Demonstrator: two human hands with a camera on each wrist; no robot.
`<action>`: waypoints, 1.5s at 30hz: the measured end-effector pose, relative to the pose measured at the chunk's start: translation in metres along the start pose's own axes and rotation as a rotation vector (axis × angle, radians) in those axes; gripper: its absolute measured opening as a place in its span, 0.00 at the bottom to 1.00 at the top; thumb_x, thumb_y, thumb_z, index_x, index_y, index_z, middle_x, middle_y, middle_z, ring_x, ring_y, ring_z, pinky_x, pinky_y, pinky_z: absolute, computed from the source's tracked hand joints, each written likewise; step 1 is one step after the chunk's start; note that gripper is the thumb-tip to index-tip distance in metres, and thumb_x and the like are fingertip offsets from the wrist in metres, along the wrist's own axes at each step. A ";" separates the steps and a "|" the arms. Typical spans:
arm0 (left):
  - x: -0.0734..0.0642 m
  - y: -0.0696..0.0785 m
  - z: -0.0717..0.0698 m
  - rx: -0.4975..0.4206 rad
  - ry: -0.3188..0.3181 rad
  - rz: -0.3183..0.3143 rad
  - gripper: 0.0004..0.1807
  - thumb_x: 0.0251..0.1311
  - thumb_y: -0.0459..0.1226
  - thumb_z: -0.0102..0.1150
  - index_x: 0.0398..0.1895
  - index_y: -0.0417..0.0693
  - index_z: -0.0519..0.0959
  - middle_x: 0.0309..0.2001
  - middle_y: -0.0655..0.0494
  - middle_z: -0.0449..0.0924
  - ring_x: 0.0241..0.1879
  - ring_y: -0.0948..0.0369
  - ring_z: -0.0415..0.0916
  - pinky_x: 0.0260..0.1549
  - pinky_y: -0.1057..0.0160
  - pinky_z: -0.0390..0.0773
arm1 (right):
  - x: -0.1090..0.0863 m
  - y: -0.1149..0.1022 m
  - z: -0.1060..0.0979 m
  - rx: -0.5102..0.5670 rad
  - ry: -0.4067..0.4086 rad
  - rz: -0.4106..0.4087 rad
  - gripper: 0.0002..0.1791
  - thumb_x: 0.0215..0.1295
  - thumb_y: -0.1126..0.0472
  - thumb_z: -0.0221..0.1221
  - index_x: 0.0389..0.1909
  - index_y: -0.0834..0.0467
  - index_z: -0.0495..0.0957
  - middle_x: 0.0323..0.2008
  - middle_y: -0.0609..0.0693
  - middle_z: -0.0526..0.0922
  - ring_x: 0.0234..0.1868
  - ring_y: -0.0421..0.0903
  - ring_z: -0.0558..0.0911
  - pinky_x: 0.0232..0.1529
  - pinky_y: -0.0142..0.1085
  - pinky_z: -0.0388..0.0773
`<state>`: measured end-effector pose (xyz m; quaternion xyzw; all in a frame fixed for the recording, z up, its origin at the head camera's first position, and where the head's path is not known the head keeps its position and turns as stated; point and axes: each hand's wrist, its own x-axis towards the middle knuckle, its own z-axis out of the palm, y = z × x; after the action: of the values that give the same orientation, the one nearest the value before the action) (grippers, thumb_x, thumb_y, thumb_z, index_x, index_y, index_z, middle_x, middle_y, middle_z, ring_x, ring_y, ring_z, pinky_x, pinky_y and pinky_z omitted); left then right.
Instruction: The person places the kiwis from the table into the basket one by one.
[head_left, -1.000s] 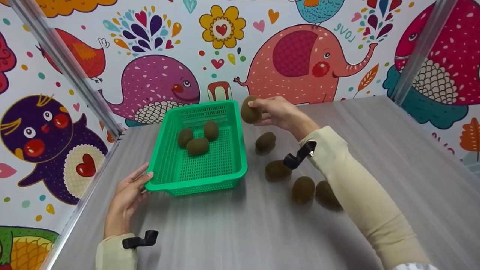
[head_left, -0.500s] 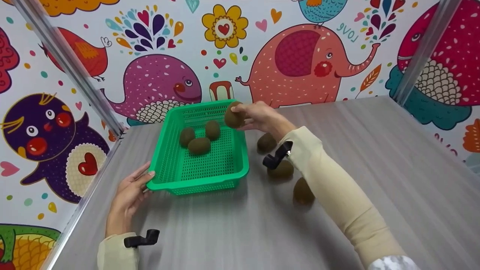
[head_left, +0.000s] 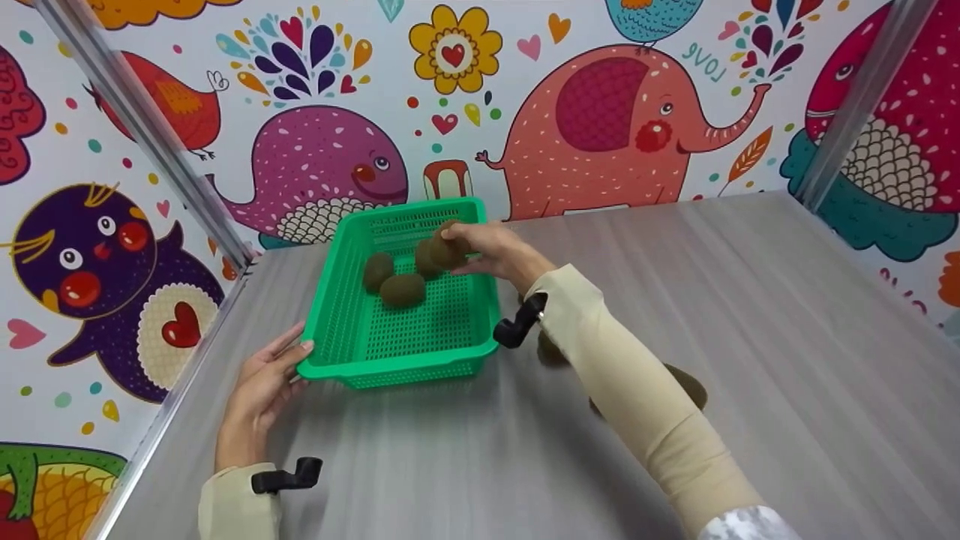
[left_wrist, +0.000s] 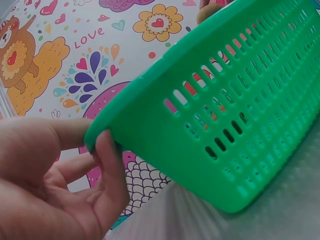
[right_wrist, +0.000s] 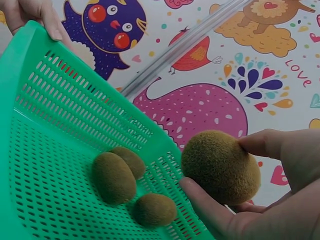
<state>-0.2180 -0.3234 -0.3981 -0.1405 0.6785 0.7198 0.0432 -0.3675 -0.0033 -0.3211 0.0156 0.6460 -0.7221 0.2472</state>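
A green plastic basket point(head_left: 420, 364) with slotted walls stands on the table, and three brown kiwis point(head_left: 403, 290) lie in it. My left hand point(head_left: 262, 390) pinches the basket's near left corner; in the left wrist view, thumb and fingers point(left_wrist: 111, 172) grip the rim. Over the basket's far right part, my right hand point(head_left: 499, 251) holds another kiwi point(right_wrist: 220, 167) between thumb and fingertips. That kiwi overlaps one of the lying kiwis in the head view. In the right wrist view it appears above the basket's floor, near the wall.
More kiwis point(head_left: 686, 386) lie on the grey table point(head_left: 750, 300) right of the basket, partly hidden under my right forearm. A wall point(head_left: 465, 135) with cartoon animals rises behind the table. A metal post point(head_left: 142, 135) runs down at the left.
My right hand has carried its kiwi leftward, from beside the basket's right rim to over its inside. My left hand keeps its grip on the corner, and the basket stays in place.
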 end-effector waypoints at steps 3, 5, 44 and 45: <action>0.000 0.000 0.001 -0.010 0.004 -0.003 0.36 0.72 0.39 0.57 0.80 0.49 0.54 0.37 0.75 0.85 0.34 0.72 0.82 0.35 0.71 0.80 | 0.004 0.004 0.004 0.017 -0.010 -0.004 0.28 0.72 0.58 0.59 0.68 0.61 0.63 0.70 0.57 0.62 0.67 0.56 0.70 0.56 0.45 0.82; 0.000 0.000 0.001 -0.016 0.007 -0.004 0.37 0.72 0.39 0.57 0.80 0.49 0.55 0.37 0.74 0.85 0.34 0.72 0.82 0.35 0.71 0.81 | 0.007 0.007 0.006 0.031 -0.005 -0.004 0.29 0.72 0.59 0.59 0.69 0.61 0.61 0.71 0.57 0.60 0.68 0.56 0.69 0.56 0.46 0.82; -0.001 0.000 0.002 0.015 0.001 0.018 0.36 0.73 0.37 0.55 0.79 0.47 0.54 0.37 0.73 0.84 0.33 0.72 0.81 0.34 0.71 0.80 | 0.017 0.035 0.035 0.020 0.072 0.141 0.36 0.77 0.67 0.48 0.80 0.58 0.44 0.75 0.59 0.53 0.74 0.57 0.63 0.64 0.52 0.75; -0.001 0.000 0.002 0.019 0.000 0.020 0.36 0.73 0.37 0.55 0.80 0.47 0.54 0.37 0.73 0.84 0.34 0.73 0.81 0.34 0.71 0.80 | 0.059 0.061 0.024 0.069 0.025 0.052 0.38 0.73 0.65 0.55 0.78 0.53 0.49 0.73 0.55 0.58 0.70 0.52 0.68 0.61 0.48 0.78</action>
<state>-0.2177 -0.3216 -0.3977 -0.1334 0.6867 0.7136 0.0372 -0.3889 -0.0479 -0.3936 0.0500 0.6230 -0.7371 0.2569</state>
